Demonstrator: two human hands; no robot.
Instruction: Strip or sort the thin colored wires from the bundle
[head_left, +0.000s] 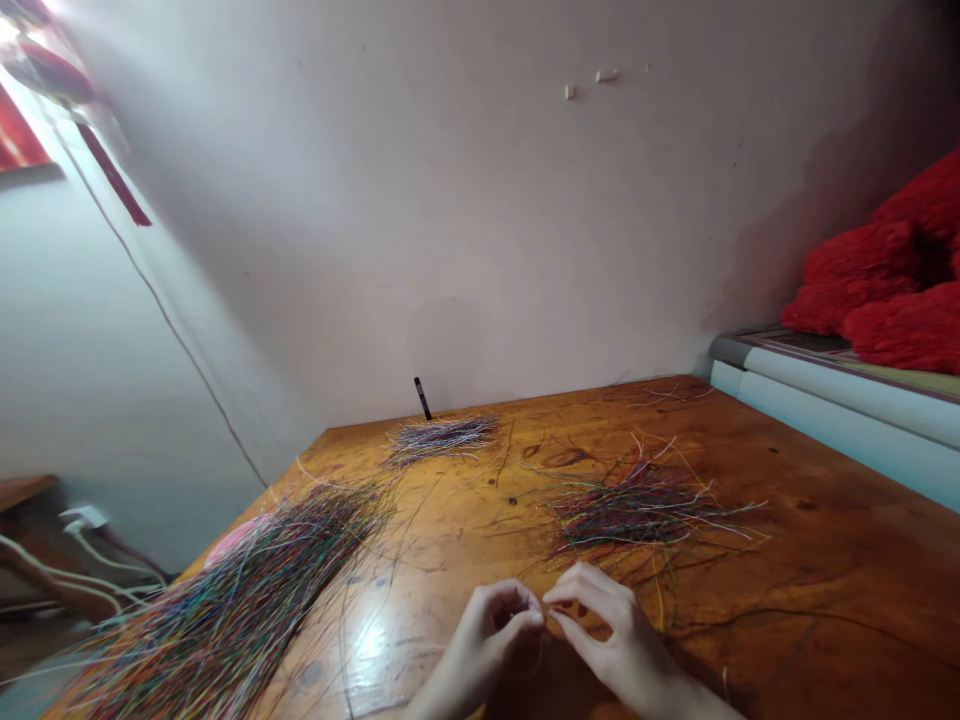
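Observation:
My left hand [491, 630] and my right hand [607, 635] meet low over the wooden table [810, 560], fingertips pinched together. Between them is something thin and dark, too small to name. A loose heap of multicoloured thin strands [637, 505] lies just beyond my right hand. A long thick bundle of the same strands [240, 600] stretches along the table's left side. A smaller, tidier bunch [442, 437] rests near the far edge by the wall.
A dark stick-like object [423, 398] leans at the table's back edge against the wall. Right of the table stands a pale cabinet [840, 405] with red fluffy material [892, 285] on top. White cables and a plug [82, 520] lie on the floor at left.

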